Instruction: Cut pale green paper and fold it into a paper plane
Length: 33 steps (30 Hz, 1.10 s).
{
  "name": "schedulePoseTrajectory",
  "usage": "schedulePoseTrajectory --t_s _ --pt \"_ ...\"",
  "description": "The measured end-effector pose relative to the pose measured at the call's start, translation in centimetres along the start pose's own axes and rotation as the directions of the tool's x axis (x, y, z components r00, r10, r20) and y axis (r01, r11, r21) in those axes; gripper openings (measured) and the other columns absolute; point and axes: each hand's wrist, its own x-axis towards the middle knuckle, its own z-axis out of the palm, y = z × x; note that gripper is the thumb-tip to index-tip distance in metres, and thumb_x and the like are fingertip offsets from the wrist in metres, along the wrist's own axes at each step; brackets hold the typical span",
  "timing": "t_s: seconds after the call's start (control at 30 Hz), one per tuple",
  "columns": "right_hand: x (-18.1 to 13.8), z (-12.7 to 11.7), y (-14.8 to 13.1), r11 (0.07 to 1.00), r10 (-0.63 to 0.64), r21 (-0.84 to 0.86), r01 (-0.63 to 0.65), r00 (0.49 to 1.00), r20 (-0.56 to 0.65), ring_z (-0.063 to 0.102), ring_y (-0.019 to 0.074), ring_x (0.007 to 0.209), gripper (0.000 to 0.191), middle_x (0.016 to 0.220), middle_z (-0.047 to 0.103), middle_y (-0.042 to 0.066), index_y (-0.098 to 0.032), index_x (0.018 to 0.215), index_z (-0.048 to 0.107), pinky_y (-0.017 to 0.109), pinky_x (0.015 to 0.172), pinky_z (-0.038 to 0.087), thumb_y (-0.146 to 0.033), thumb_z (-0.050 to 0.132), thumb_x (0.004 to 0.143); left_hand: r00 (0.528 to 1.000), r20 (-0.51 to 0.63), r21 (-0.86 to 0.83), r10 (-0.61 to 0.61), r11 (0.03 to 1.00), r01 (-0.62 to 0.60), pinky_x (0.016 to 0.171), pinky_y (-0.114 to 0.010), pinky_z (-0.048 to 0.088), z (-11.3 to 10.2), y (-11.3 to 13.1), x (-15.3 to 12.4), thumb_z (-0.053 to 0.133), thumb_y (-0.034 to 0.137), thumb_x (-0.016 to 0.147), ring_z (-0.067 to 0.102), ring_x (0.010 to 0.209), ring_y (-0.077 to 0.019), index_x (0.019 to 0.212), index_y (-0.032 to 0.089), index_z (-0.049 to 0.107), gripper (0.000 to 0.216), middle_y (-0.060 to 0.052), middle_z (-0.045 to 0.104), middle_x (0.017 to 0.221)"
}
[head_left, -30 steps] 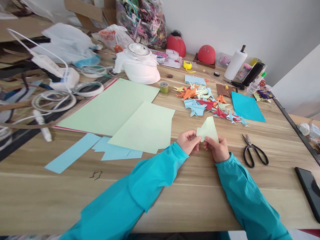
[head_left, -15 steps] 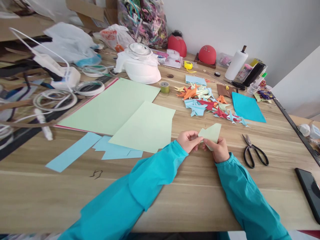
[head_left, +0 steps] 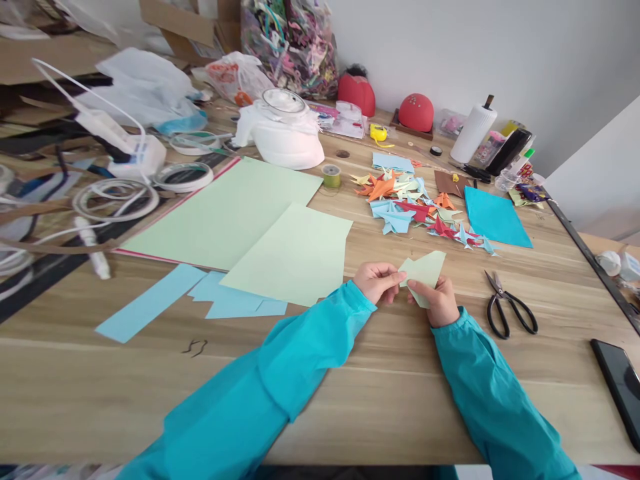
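Note:
Both my hands pinch a small folded piece of pale green paper [head_left: 425, 270] just above the wooden table [head_left: 350, 373]. My left hand [head_left: 379, 281] grips its left edge with thumb and fingers. The lower right part is held by my right hand [head_left: 436, 300], fingers curled under it. Both arms wear teal sleeves. Just beyond my hands lies a heap of folded paper figures [head_left: 415, 203] in blue, red, orange and cream.
Black scissors [head_left: 510, 310] lie right of my hands; a dark phone [head_left: 620, 383] sits at the right edge. Large pale green sheets [head_left: 260, 227] and light blue strips [head_left: 190, 303] lie to the left. A teal sheet [head_left: 493, 217], white kettle [head_left: 283, 130], thread spool [head_left: 331, 175] and clutter fill the back.
The folded paper has been turned and lowered: its point stood upward a second ago, now it lies flatter with the wide end to the right. Both hands kept their grip.

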Motion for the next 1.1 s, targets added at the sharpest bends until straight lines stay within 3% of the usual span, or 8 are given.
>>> schedulePoseTrajectory --t_s 0.33,0.57,0.87,1.1 --pt "0.0 0.3 -0.2 1.000 -0.003 -0.019 0.002 1.000 -0.019 0.052 0.0112 0.042 0.024 0.051 0.063 0.001 -0.014 0.064 0.068 0.023 0.041 0.040 -0.036 0.078 0.061 1.000 -0.024 0.029 -0.010 1.000 0.011 0.035 -0.019 0.031 0.0 -0.5 0.1 0.062 0.058 0.067 0.046 0.032 -0.0075 0.050 0.016 0.051 0.047 0.002 0.050 0.039" --pt "0.1 0.5 -0.1 0.999 -0.020 0.049 0.023 0.998 -0.058 0.052 0.0104 0.043 0.023 0.054 0.063 0.001 -0.014 0.066 0.068 0.022 0.041 0.039 -0.035 0.077 0.063 0.998 0.043 0.038 0.041 0.998 -0.043 0.034 -0.019 0.033 0.4 -0.7 0.1 0.062 0.058 0.067 0.044 0.031 -0.0083 0.063 0.017 0.051 0.042 0.005 0.049 0.038" --pt "0.1 0.4 0.0 0.999 -0.035 0.002 0.035 0.996 -0.076 0.051 0.0108 0.043 0.025 0.049 0.061 0.000 -0.014 0.064 0.066 0.023 0.042 0.038 -0.037 0.076 0.064 0.991 0.031 0.204 0.134 0.969 -0.137 0.033 -0.018 0.027 0.6 -1.1 -0.1 0.049 0.049 0.082 0.037 0.028 -0.0075 0.066 0.020 0.043 0.033 0.008 0.043 0.032" --pt "0.2 0.5 -0.1 0.999 -0.041 0.002 0.042 0.995 -0.091 0.050 0.0103 0.043 0.027 0.049 0.059 0.000 -0.014 0.062 0.065 0.023 0.041 0.038 -0.039 0.075 0.064 0.994 0.051 0.131 0.096 0.986 -0.101 0.033 -0.019 0.031 0.7 -1.3 -0.1 0.054 0.055 0.077 0.041 0.031 -0.0086 0.067 0.020 0.044 0.038 0.007 0.045 0.038"
